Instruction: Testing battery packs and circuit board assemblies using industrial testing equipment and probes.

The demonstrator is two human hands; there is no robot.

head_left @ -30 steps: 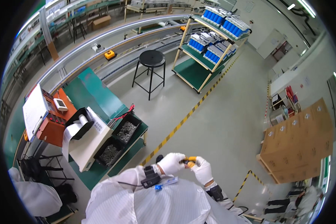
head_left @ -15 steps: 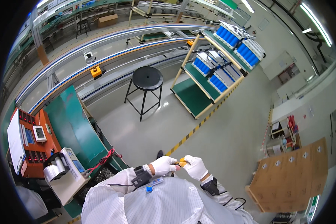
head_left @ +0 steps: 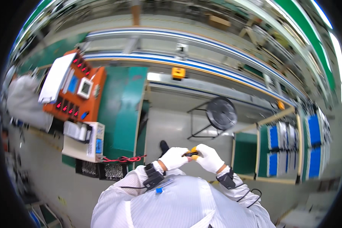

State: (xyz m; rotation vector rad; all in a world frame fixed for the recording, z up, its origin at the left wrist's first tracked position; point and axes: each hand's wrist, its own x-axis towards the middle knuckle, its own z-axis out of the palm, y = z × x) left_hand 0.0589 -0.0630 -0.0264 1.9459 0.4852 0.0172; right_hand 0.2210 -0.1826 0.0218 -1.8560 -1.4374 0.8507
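Observation:
In front of my chest my two white-gloved hands meet, fingers closed. My left hand [head_left: 174, 158] and my right hand [head_left: 209, 159] pinch at a small dark piece [head_left: 190, 154] from either side. Its kind is too small and blurred to make out. Yellow shows on the fingertips of my right glove, and bare fingertips show at the left one. A black strapped device [head_left: 153, 177] sits on my left wrist, and another black device [head_left: 227, 179] on the right, both with cables.
To the left, a green workbench [head_left: 119, 110] bears an orange instrument panel [head_left: 92, 105], a beige instrument [head_left: 100, 133] and red leads [head_left: 119, 159]. A black stool [head_left: 221, 113] stands ahead right, beside a rack [head_left: 299, 140] of blue packs. The conveyor [head_left: 216, 68] crosses ahead. A white-clothed person [head_left: 26, 100] is far left.
My view has swung left: the workbench, stool and rack now sit further right in the picture. My hands stay together, with the dark piece now showing between them.

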